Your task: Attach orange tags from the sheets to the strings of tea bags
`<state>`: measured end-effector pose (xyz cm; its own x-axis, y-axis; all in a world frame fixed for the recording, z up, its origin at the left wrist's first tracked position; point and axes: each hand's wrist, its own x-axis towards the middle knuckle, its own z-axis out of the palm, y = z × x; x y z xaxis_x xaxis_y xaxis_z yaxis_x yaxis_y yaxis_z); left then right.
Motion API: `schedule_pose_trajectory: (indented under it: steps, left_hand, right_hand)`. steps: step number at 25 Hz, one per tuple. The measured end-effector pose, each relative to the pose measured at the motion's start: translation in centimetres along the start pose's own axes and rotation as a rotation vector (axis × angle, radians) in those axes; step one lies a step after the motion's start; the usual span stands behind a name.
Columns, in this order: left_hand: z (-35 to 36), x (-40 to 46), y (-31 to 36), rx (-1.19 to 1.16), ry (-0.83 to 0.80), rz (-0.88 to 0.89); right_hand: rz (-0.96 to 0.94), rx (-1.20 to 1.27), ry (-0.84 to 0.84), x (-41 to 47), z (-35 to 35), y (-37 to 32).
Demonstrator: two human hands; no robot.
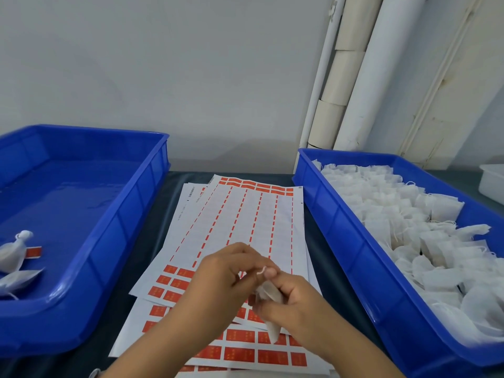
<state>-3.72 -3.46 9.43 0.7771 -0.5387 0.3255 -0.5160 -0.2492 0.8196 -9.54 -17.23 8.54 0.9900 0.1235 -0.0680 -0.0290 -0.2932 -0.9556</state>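
Observation:
Sheets of orange tags (240,222) lie stacked on the dark table between two blue trays; most tags on the top sheet are gone, with orange ones left at its near and far ends. My right hand (294,304) grips a white tea bag (268,298) over the near part of the sheets. My left hand (226,271) pinches the bag's white string (262,270) at its fingertips, just above the right hand. No tag shows on that string.
A blue tray (109,241) on the left holds a few tagged tea bags (16,255) in its near corner. A blue tray (341,227) on the right is full of white tea bags (414,227). White pipes (362,72) and a white bin (492,181) stand behind.

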Motion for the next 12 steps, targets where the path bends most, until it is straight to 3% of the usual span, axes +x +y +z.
schedule_pose_trajectory:
  steps: [5, 9, 12]
  left_hand:
    - [1.0, 0.1, -1.0, -0.032, 0.081, -0.14]
    - [1.9, 0.5, -1.4, -0.176, 0.199, -0.298]
    - [2.5, 0.8, -1.1, -0.292, 0.286, -0.356]
  right_hand:
    - [-0.041, 0.085, 0.095, 0.6, 1.4, 0.6]
    - [-0.067, 0.025, 0.389, 0.9, 2.1, 1.1]
    - [-0.197, -0.163, 0.68, 1.0, 3.1, 1.8]
